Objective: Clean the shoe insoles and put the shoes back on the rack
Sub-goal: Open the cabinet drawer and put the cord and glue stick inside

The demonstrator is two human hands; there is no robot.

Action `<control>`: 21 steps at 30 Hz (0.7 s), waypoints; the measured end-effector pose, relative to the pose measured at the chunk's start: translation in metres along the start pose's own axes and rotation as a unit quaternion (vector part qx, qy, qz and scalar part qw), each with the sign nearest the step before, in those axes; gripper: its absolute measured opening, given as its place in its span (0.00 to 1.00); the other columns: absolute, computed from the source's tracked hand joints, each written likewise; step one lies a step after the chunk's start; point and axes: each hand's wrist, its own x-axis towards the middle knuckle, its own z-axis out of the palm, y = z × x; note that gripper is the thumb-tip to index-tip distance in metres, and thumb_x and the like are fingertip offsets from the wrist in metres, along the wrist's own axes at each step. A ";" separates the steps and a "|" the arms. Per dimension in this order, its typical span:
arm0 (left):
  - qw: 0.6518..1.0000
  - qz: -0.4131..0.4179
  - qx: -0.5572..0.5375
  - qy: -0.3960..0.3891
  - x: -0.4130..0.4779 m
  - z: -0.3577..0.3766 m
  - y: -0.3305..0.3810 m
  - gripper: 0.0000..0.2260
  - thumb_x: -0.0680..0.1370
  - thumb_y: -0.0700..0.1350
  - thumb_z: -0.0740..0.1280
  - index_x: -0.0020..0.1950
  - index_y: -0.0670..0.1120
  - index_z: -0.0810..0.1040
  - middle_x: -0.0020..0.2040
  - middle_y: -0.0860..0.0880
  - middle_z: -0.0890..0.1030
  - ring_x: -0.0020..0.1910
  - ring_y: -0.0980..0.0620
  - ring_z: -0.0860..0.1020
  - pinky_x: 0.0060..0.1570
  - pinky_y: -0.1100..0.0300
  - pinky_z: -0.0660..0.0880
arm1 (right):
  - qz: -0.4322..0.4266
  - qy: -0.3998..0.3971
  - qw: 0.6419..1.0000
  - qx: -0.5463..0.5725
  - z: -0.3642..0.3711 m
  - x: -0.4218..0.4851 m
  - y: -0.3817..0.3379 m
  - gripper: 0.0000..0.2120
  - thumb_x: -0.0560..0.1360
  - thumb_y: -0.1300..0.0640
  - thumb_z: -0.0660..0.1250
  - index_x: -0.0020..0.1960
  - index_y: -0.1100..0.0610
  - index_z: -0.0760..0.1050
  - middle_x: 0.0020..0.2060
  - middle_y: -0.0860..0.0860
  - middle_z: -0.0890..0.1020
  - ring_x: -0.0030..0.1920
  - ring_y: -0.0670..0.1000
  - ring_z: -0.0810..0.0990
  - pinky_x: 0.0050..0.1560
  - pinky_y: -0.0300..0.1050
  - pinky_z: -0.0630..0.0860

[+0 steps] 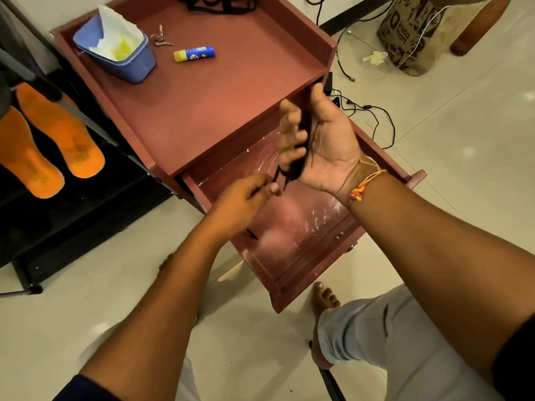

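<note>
Head view: right hand curls round a bundle of black cord, left hand pinches its loose end (open drawer beneath); orange insoles lie well left of both hands.

**Arms and hands, head view.** Both forearms are bare, extend forward and converge. The right grip is raised, its palm turned up and inward. Its fingers curl round a bundle of black cord, and the thumb points away beside it. The left grip is lower and just beside the right, back of hand uppermost. Its thumb and forefinger pinch the cord's trailing end.
</note>
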 end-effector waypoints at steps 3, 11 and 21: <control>0.994 0.006 0.056 -0.092 -0.005 0.009 0.003 0.09 0.81 0.53 0.67 0.51 0.49 0.82 0.43 0.43 0.81 0.39 0.45 0.77 0.42 0.50 0.75 | -0.122 0.111 0.986 -0.029 -0.008 0.005 -0.004 0.32 0.82 0.35 0.48 0.60 0.58 0.78 0.47 0.52 0.84 0.43 0.49 0.82 0.40 0.41 0.73; 0.995 0.062 -0.051 0.054 -0.004 -0.011 0.015 0.08 0.83 0.46 0.64 0.46 0.49 0.79 0.35 0.62 0.77 0.32 0.64 0.71 0.36 0.66 0.68 | 0.067 0.243 0.804 -0.539 -0.008 0.007 0.014 0.31 0.83 0.38 0.48 0.48 0.59 0.80 0.37 0.53 0.84 0.36 0.50 0.81 0.38 0.43 0.74; 0.991 -0.021 -0.090 0.101 0.000 -0.007 0.006 0.11 0.86 0.49 0.59 0.46 0.49 0.76 0.36 0.49 0.72 0.31 0.56 0.67 0.34 0.57 0.66 | 0.103 -0.038 0.991 -0.072 0.008 -0.002 0.003 0.38 0.78 0.29 0.48 0.41 0.60 0.80 0.26 0.49 0.77 0.20 0.42 0.71 0.23 0.33 0.61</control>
